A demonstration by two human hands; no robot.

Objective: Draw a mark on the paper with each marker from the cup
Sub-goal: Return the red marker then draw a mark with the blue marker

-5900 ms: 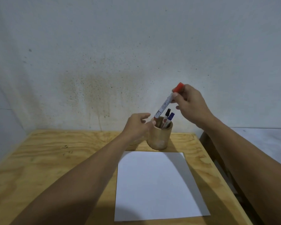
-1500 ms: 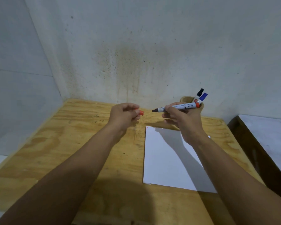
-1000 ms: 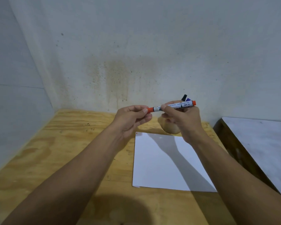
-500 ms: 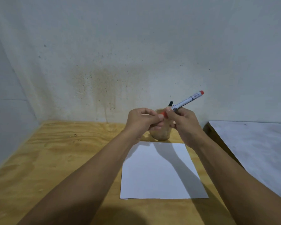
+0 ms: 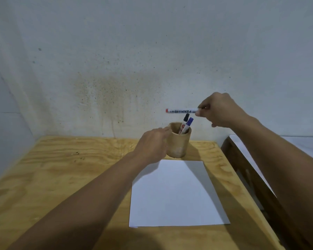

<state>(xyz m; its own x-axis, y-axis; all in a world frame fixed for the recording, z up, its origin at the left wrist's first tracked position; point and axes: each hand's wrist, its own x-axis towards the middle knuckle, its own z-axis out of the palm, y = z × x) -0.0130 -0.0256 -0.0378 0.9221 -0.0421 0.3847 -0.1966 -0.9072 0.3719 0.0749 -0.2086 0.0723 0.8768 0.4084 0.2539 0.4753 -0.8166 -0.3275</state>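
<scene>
A wooden cup (image 5: 179, 145) stands at the back of the plywood table (image 5: 65, 174), just behind a white sheet of paper (image 5: 175, 193). Two markers stick out of it, one with a black cap (image 5: 186, 117) and one with a blue cap (image 5: 189, 122). My right hand (image 5: 219, 110) holds a red marker (image 5: 181, 111) level in the air above the cup, its red end pointing left. My left hand (image 5: 152, 145) rests against the cup's left side with its fingers at the rim. No mark shows on the paper.
A stained white wall rises directly behind the table. A second surface with a dark wooden edge (image 5: 251, 177) stands to the right, across a narrow gap. The table's left part (image 5: 43, 177) is bare plywood.
My left hand has let go of the red marker's capped end and dropped to the cup. My right hand has lifted the red marker and turned it level above the cup.
</scene>
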